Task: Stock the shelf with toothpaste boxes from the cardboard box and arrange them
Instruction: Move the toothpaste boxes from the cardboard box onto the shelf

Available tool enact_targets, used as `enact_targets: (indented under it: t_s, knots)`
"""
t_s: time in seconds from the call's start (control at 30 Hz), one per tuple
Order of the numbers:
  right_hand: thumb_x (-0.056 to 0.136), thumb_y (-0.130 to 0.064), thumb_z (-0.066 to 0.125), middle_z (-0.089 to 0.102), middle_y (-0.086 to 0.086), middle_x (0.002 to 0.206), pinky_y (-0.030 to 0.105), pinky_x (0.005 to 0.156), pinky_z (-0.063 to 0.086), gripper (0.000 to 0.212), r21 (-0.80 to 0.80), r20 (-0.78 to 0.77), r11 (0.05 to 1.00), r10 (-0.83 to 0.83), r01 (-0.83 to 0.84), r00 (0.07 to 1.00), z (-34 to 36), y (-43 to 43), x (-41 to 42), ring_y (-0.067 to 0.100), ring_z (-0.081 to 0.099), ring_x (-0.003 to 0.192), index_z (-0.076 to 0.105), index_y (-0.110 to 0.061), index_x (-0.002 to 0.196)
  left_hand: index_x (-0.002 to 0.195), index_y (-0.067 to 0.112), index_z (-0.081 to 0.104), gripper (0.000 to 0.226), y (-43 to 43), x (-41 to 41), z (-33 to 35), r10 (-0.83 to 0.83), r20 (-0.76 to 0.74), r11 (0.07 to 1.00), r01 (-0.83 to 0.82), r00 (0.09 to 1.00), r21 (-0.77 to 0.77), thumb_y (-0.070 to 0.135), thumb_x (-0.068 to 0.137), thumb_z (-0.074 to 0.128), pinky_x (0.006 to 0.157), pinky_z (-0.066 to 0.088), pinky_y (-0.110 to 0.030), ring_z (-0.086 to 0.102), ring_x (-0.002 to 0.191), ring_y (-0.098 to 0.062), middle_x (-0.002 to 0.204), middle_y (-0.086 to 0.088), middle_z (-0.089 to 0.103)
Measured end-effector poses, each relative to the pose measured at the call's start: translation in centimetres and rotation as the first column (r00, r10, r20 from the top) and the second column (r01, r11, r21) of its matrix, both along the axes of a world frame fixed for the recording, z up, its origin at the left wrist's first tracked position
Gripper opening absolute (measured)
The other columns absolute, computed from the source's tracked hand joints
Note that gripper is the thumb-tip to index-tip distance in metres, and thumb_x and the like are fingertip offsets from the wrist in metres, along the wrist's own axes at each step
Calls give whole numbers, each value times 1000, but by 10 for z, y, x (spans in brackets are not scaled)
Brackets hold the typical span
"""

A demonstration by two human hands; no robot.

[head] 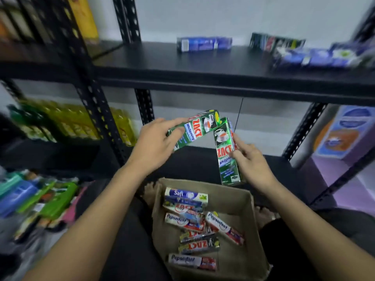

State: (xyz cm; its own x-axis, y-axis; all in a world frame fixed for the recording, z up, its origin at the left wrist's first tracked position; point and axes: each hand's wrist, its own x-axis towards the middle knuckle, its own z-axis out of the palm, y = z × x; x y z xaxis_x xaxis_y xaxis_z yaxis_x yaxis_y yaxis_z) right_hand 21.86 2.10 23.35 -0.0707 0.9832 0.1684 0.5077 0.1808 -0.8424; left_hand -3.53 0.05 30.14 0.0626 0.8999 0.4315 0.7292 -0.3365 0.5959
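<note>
head view: the left hand (154, 142) curls its fingers round a tilted green zact box (194, 128), glossy printed card, long and square-edged. the right hand (249, 165) pinches an upright green zact box (227, 157) along its side edge. the two boxes' top corners nearly meet, above the open cardboard box (253, 216), where pepsodent boxes (223, 228) lie jumbled. open space separates both held boxes from the front edge of the matte black shelf board (162, 65) overhead, which carries blue toothpaste boxes (204, 44).
</note>
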Motion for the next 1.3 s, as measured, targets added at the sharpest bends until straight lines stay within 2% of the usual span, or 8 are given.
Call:
enact_targets:
  t_s: [0.2, 0.33, 0.5, 0.57, 0.7, 0.83, 1.03, 1.3]
  knots:
    - [95, -23, 52, 50, 6, 100, 9, 79, 42, 51, 145, 3, 989, 28, -28, 1000, 92, -2, -21, 5, 57, 88, 46, -53, 136, 123, 42, 66, 30, -25, -27, 76, 86, -1, 969, -83, 996, 235, 32, 97, 55, 70, 37, -10, 57, 85, -2, 90, 8, 63]
    - [89, -27, 58, 60, 8, 100, 37, 91, 51, 42, 232, -24, 972, 36, -30, 999, 153, 11, -27, 14, 63, 92, 61, -55, 119, 118, 35, 71, 26, -25, -42, 110, 140, 135, 917, -180, 981, 357, 31, 96, 58, 75, 49, -24, 61, 89, -3, 94, 11, 66]
    - [83, -35, 63, 73, -6, 95, 35, 87, 54, 32, 266, 85, 964, -13, -10, 996, 212, 59, -33, 12, 69, 86, 66, -44, 113, 122, 31, 70, 30, 9, -60, 133, 251, 85, 866, -263, 964, 425, 33, 95, 56, 76, 50, -29, 58, 90, -7, 100, 5, 63]
    - [87, -35, 62, 71, -2, 109, 28, 84, 48, 39, 267, 261, 963, -108, 36, 959, 225, 83, -39, 15, 64, 90, 63, -32, 126, 126, 28, 66, 33, 32, -65, 138, 330, 27, 857, -312, 943, 410, 35, 96, 54, 72, 43, -22, 55, 88, -8, 103, 2, 61]
    - [86, -27, 61, 67, 12, 120, 37, 89, 48, 37, 336, 460, 931, -295, 143, 838, 228, 124, -59, 34, 60, 111, 65, -22, 122, 132, 19, 61, 39, 88, -70, 140, 465, -96, 845, -408, 880, 346, 34, 98, 50, 75, 39, -29, 54, 90, -18, 110, -9, 60]
    - [82, -32, 62, 66, 12, 122, 34, 93, 47, 45, 304, 401, 942, -261, 141, 878, 219, 137, -71, 32, 59, 114, 63, -22, 126, 149, 12, 37, 55, 138, -78, 129, 473, -183, 880, -452, 862, 143, 33, 100, 51, 93, 45, -41, 54, 115, -34, 133, -13, 46]
    - [83, -24, 64, 62, 10, 127, 28, 80, 42, 59, 232, 560, 973, -138, 5, 817, 205, 134, -48, 32, 57, 111, 50, -26, 140, 153, 17, 31, 77, 186, -94, 129, 327, -274, 939, -342, 904, -9, 34, 86, 66, 112, 33, -36, 40, 136, -27, 154, -6, 30]
    - [84, -20, 61, 60, 14, 127, 39, 94, 48, 56, 221, 499, 966, -231, 135, 835, 204, 182, -57, 35, 54, 115, 50, -18, 138, 148, 13, 39, 68, 229, -114, 127, 354, -218, 931, -366, 909, -13, 19, 87, 68, 108, 35, -35, 45, 129, -28, 145, -10, 39]
